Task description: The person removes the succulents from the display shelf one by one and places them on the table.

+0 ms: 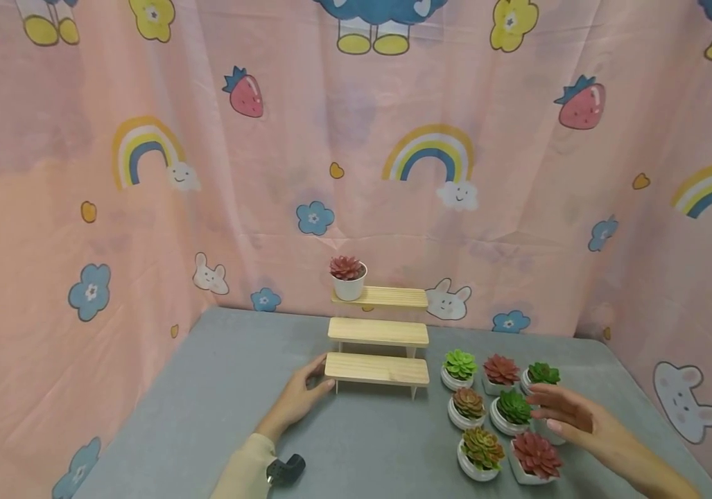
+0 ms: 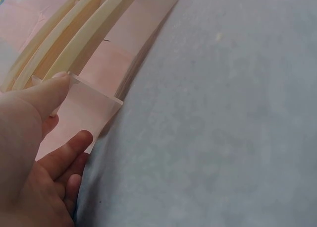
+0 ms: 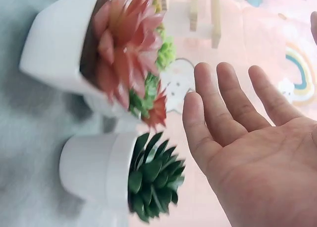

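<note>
A three-step wooden display stand (image 1: 377, 369) with clear side panels stands mid-table. My left hand (image 1: 296, 396) grips its lower left end. In the left wrist view, the thumb (image 2: 52, 90) lies at the upper corner of the clear side panel (image 2: 91, 100), and the other fingers curl beside it. On the top step, at the left, sits a potted red succulent (image 1: 348, 277). My right hand (image 1: 580, 419) hovers over the right side of a group of potted succulents, its fingers spread and holding nothing. Nearest it are a dark green succulent (image 3: 156, 180) and a reddish succulent (image 3: 124, 48).
Several potted succulents stand close together right of the stand, among them a light green one (image 1: 459, 367) and a yellow-green one (image 1: 481, 450). A grey cloth covers the table (image 1: 206, 416). Behind it hangs a pink patterned curtain (image 1: 281, 166).
</note>
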{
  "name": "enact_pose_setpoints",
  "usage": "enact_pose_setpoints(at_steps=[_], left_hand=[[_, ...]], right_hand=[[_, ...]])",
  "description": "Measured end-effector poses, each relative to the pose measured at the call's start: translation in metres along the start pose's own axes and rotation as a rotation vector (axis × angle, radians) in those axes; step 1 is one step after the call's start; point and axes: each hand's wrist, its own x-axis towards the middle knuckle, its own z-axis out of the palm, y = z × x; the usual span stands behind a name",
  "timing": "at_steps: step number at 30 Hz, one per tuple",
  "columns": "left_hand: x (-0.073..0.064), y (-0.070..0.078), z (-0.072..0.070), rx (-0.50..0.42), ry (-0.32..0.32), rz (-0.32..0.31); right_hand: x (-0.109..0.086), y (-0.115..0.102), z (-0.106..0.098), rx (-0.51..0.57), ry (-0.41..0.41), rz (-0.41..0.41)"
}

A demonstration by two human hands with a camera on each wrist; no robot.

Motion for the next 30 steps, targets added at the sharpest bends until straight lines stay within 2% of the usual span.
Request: enact_pose_setpoints(at_steps=[7,11,16,28,30], left_hand=[[0.001,-0.002,0.000,0.002,0.004,0.001],[0.000,-0.003,0.000,0.020,-0.001,-0.008],[0.001,-0.004,0.000,0.044,-0.001,-0.011],[0.001,-0.001,0.000,0.028,-0.002,-0.019],[0.001,0.000,0.000,0.032,-0.002,-0.019]], right_hand=[[0.018,-0.014,0.011,-0.071,0.054,-0.059],[0.028,-0.026,0.018,-0.099,0.077,-0.053],[0.041,-0.039,0.027,-0.124,0.071,-0.105],[0.078,-0.055,0.042,-0.125,0.051,-0.125],[0.085,-0.056,0.044,-0.140,0.052,-0.157]])
